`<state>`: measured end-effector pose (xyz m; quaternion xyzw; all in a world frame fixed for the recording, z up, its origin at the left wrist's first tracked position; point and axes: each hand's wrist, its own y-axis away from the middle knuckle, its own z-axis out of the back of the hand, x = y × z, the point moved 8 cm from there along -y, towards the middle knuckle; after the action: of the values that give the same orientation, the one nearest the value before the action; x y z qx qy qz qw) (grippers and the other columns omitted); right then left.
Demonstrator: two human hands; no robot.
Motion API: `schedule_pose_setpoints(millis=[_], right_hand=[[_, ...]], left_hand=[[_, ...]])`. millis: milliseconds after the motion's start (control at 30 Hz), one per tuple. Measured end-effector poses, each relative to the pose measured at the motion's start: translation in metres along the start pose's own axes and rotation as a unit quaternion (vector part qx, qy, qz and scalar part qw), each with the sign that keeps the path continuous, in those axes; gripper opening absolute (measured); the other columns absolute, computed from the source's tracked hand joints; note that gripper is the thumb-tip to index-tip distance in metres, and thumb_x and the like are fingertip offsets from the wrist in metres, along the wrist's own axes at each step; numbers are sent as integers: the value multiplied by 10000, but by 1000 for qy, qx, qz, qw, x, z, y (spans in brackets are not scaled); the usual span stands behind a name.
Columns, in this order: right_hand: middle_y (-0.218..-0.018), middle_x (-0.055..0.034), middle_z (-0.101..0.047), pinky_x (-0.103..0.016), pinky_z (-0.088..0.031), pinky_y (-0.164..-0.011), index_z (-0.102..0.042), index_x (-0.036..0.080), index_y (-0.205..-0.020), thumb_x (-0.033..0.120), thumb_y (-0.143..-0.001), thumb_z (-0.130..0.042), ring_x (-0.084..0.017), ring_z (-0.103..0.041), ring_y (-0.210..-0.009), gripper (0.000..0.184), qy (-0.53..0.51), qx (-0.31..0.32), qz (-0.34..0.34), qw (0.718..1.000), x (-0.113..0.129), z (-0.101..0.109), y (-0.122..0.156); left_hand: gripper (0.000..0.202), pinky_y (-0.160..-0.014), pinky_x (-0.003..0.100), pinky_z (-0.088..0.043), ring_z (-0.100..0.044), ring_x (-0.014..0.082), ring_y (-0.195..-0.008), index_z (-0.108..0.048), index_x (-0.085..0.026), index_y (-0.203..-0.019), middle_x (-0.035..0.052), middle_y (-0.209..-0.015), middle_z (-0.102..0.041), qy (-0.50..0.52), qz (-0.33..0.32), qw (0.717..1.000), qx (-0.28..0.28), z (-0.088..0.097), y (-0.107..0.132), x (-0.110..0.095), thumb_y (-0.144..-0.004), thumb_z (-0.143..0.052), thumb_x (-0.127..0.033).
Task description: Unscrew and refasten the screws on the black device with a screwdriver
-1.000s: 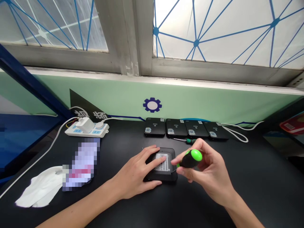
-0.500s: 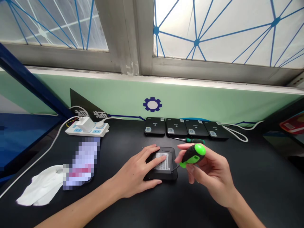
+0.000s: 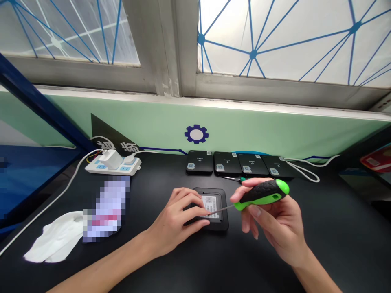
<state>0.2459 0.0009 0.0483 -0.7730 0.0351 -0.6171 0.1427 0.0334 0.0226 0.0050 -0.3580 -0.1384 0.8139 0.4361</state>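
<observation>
At nine o'clock from the work, a blue metal frame [image 3: 27,77] is seen slanting up toward the window, and a white cable [image 3: 51,195] is run along the bench from a white power strip [image 3: 113,167], into which a white plug adapter [image 3: 110,159] is fitted, at ten o'clock. A crumpled white cloth [image 3: 55,240] is laid at eight o'clock, with a pixelated object [image 3: 105,209] just beside it at nine o'clock. The left hand [image 3: 176,221] is laid unclenched over the left side of a black rectangular device [image 3: 218,194], which lies flat at the centre of the bench, its fingers curved across a white printed label [image 3: 210,205]. The right hand [image 3: 271,215] is clenched around a black-and-green screwdriver [image 3: 262,194], whose slanted shaft is brought over the label beside the left fingertips; contact cannot be told. Four black cases [image 3: 249,164] are lined up side by side at twelve to one o'clock, and a second screwdriver [image 3: 232,178] is partly hidden behind the right fingers just in front of them. A looped white cord [image 3: 302,173] is seen at two o'clock. The black bench top [image 3: 336,244] is backed by a green wall panel [image 3: 244,138] bearing a blue gear emblem [image 3: 196,134], below a window [image 3: 253,53] crossed by blue lines.
</observation>
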Motion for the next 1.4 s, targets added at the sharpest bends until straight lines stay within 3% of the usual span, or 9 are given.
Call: schedule_pose_setpoints(millis=[267,433,633,767,967,1200,1400], right_hand=[[-1156,-106,-817,-233,-539,-415,-718,294,-1349,286,-1058,-751,-157,-730,-607,293,-6,-20,0,1000,-1,5,-3],[-1121,-99,-809,-245,-514,-382,-726,281,-1330,309,-1049,-759,-150,-693,-568,285,-2,-40,8,999,-1,11,-6],[-1125,-94,-804,-226,-497,-390,-725,283,-1346,300,-1058,-746,-138,-693,-573,289,-5,-33,11,999,-2,12,-7],[-1157,-133,-808,-233,-485,-386,-720,243,-1326,323,-1058,-748,-140,-681,-571,281,-4,-28,10,1000,-3,12,-8],[-1224,-148,-800,-232,-471,-399,-717,245,-1333,318,-1065,-739,-129,-676,-574,279,-5,-23,7,1000,-3,12,-8],[-1231,-150,-800,-242,-474,-404,-710,245,-1338,319,-1068,-734,-138,-678,-581,281,-1,-16,5,1000,-4,10,-7],[-1127,-114,-811,-238,-475,-380,-688,252,-1357,345,-1051,-759,-146,-678,-559,328,2,-20,13,1000,-2,12,-10]], left_hand=[[165,-958,404,-451,-650,228,-1033,-649,-227,-1096,28,-998,-731,3,30,1000,9,10,-5,-1,-1180,-509,-209],[332,-827,410,-394,-562,230,-868,-543,-225,-957,33,-917,-649,-109,114,988,-3,29,-8,32,-1201,-319,-236],[392,-855,426,-388,-566,251,-851,-553,-228,-900,38,-891,-633,-200,126,968,83,34,-10,56,-1201,-310,-291],[417,-871,434,-373,-573,255,-846,-557,-223,-850,34,-856,-633,-205,120,963,128,29,-6,58,-1196,-343,-316],[434,-849,439,-365,-579,270,-862,-595,-214,-859,63,-885,-650,-227,104,958,142,17,-3,58,-1196,-338,-309],[431,-866,457,-398,-583,291,-870,-621,-212,-860,89,-878,-668,-268,85,953,117,15,-7,51,-1182,-345,-288],[450,-767,417,-396,-567,277,-773,-553,-232,-808,67,-785,-640,-291,109,946,94,21,-9,51,-1180,-304,-270]])
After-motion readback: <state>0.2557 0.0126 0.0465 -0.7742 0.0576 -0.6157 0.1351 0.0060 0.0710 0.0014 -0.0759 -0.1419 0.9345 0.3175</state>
